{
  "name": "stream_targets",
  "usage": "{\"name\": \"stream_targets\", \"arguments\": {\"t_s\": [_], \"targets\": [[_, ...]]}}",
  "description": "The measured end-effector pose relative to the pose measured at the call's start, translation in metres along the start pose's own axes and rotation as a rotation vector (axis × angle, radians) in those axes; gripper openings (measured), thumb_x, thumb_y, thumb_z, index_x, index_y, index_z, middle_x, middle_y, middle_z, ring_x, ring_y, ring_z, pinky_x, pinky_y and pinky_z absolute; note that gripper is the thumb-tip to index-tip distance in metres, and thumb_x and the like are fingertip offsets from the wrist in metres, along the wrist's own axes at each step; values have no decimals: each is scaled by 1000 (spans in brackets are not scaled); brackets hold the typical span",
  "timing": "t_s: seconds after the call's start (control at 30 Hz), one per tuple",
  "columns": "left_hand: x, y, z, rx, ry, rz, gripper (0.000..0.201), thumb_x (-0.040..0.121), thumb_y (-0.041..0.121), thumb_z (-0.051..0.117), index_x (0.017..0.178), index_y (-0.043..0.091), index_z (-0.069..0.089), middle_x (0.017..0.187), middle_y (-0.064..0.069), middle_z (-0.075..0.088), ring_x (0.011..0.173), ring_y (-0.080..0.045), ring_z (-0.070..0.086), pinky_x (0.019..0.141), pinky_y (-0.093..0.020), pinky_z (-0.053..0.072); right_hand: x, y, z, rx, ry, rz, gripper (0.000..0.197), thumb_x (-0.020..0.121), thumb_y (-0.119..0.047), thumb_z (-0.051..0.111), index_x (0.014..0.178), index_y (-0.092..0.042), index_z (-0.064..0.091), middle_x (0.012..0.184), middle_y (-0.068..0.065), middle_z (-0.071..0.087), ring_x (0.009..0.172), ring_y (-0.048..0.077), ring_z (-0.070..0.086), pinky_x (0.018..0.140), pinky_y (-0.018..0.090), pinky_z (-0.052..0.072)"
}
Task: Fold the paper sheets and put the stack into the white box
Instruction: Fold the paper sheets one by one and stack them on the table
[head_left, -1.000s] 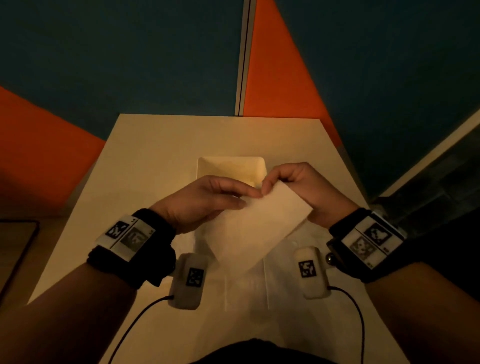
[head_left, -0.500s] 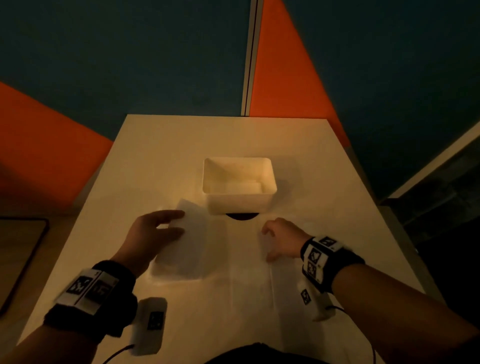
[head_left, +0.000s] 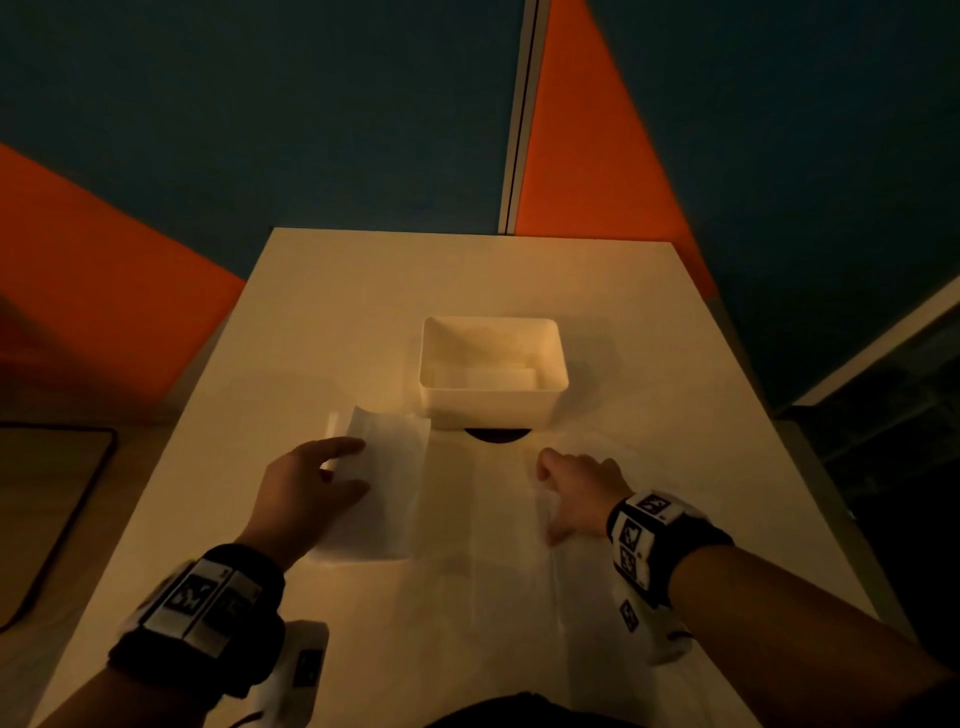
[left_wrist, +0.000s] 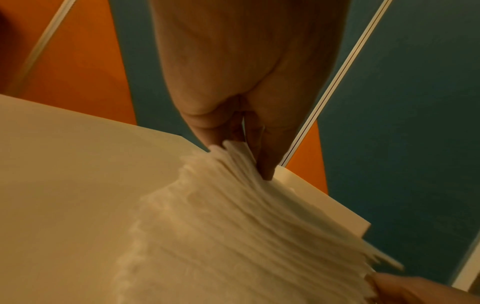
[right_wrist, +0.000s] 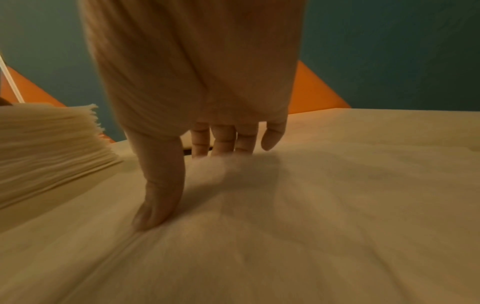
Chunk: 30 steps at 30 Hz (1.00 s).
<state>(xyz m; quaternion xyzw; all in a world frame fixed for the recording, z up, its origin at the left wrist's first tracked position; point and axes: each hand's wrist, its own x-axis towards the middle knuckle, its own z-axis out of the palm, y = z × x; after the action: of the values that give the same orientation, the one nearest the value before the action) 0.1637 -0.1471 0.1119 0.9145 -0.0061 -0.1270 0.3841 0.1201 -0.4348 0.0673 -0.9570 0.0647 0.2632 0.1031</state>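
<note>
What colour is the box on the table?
The box is white, tinted yellowish by the dim warm light. The head view shows it best.

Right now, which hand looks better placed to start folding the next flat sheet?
Probably the right hand: it already rests with spread fingers on the flat sheet before the person. The left hand is busy, thumb and fingers on the folded stack beside the white box.

White box, pale paper sheets, cream table, orange-and-teal wall panels.
</note>
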Motion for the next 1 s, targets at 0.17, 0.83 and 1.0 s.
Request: {"name": "stream_targets", "arguments": {"t_s": [0.17,0.83,1.0], "targets": [[-3,-4,1,18,62,32,41,81,13,70,120,23,63,110,2,53,73,-5,49,72,-25,38,-4,-1,-1,6,-21,-10,48,64,-37,79,94,-28,42,108,-5,59,104,22,53,91,42,31],[-1,2,5,198,228,167,53,74,33,76,122,21,59,133,-13,45,116,-37,45,96,-48,40,-41,17,-52,617,39,-33,23,81,-11,69,103,-6,68,98,7,67,95,21,62,84,31,48],[-2,38,18,-77,-35,185,19,83,37,64,102,31,63,94,12,64,83,-11,62,64,-24,45,-58,17,-76,972,233,-43,14,83,-5,66,93,-15,68,94,8,70,84,20,65,75,32,52]]}}
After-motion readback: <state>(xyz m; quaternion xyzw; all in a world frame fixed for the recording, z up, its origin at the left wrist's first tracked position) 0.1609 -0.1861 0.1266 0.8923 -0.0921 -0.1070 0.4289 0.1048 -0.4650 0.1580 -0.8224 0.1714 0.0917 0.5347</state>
